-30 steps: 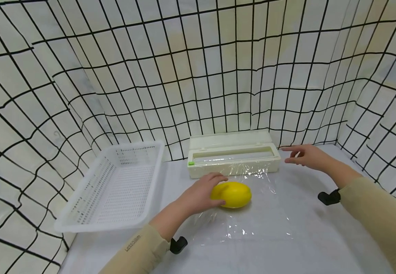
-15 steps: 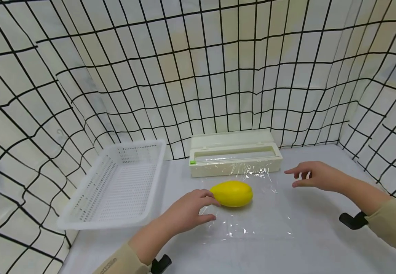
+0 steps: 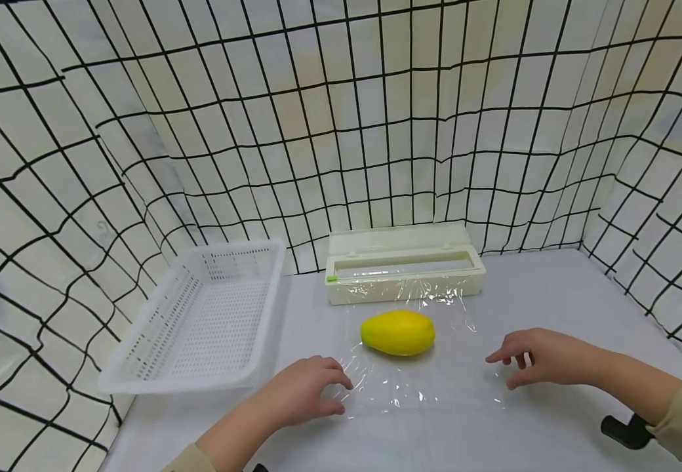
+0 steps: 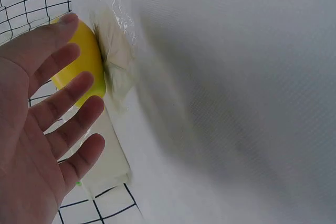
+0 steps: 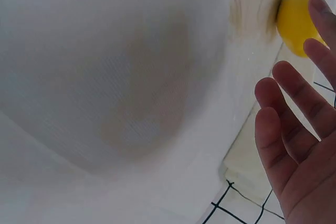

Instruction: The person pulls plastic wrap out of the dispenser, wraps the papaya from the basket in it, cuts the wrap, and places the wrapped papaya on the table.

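A smooth yellow oval fruit, greenish at its left end, lies on a sheet of clear plastic wrap. The wrap runs out of a cream dispenser box with its lid raised. My left hand is near the wrap's front left corner, fingers spread and loosely bent, holding nothing. On the other side, my right hand hovers by the wrap's right edge, also with loose fingers and nothing in them. Both wrist views show the left palm and right palm apart from the fruit.
A white perforated plastic basket stands on the left of the white-covered table. White walls with a black wire grid enclose the back and sides. A green slider sits at the box's left end.
My left hand has let go of the fruit and moved back toward the front left. The right hand has come from beside the box down toward the wrap's front right.
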{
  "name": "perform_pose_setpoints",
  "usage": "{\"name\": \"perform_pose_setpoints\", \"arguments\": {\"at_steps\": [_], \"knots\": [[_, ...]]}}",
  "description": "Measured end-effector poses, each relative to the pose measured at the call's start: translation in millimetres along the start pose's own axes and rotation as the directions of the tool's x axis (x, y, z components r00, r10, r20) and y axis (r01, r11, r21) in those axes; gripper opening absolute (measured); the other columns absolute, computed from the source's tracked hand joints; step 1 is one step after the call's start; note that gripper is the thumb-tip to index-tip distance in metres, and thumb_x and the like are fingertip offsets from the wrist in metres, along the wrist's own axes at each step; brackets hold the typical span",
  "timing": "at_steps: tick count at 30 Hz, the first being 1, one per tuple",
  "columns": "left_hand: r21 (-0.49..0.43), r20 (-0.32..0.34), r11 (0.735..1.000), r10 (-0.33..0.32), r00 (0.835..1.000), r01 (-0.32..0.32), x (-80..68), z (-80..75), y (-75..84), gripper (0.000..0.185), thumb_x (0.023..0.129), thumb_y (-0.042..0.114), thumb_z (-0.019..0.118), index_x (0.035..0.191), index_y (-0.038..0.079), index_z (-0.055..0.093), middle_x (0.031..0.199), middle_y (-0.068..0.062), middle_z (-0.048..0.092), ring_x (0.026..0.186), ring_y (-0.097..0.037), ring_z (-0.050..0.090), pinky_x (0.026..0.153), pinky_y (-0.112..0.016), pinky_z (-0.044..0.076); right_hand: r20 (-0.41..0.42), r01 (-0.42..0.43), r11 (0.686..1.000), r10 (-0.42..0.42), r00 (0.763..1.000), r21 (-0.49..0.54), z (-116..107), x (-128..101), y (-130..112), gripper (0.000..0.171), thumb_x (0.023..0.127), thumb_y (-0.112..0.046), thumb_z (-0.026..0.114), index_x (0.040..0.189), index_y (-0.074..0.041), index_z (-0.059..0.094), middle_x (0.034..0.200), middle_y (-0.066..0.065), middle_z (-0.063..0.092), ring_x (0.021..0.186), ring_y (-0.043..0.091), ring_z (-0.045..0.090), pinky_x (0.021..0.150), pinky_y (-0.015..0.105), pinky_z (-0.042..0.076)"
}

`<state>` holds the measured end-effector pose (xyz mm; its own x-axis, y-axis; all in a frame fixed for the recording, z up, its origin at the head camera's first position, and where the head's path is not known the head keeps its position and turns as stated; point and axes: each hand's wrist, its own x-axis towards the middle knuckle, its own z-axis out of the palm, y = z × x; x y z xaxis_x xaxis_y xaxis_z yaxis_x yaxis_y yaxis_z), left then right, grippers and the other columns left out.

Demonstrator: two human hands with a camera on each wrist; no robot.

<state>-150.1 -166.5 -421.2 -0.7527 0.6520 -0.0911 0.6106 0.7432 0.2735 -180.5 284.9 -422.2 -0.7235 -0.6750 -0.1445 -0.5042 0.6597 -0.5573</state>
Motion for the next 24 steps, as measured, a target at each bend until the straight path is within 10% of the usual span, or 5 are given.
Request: {"name": "perform_pose_setpoints", "arguments": {"at_steps": [24], "knots": [[0.007,0.040,0.999,0.042,0.998,-0.042,-0.6,16.4,-9.7,0.016,0.075,0.022,0.082,0.082,0.029,0.069,0.088,0.019,0.056,0.080,-0.005,0.053,0.076,-0.026,0.048,0.088,0.113,0.982,-0.101,0.991,-0.149,36.4,2.6,-6.4,0.016,0.080,-0.032,0.081,0.094,-0.032,0.072,0.090,-0.023,0.053,0.077,-0.004,0.049,0.066,0.021,0.046]]}}
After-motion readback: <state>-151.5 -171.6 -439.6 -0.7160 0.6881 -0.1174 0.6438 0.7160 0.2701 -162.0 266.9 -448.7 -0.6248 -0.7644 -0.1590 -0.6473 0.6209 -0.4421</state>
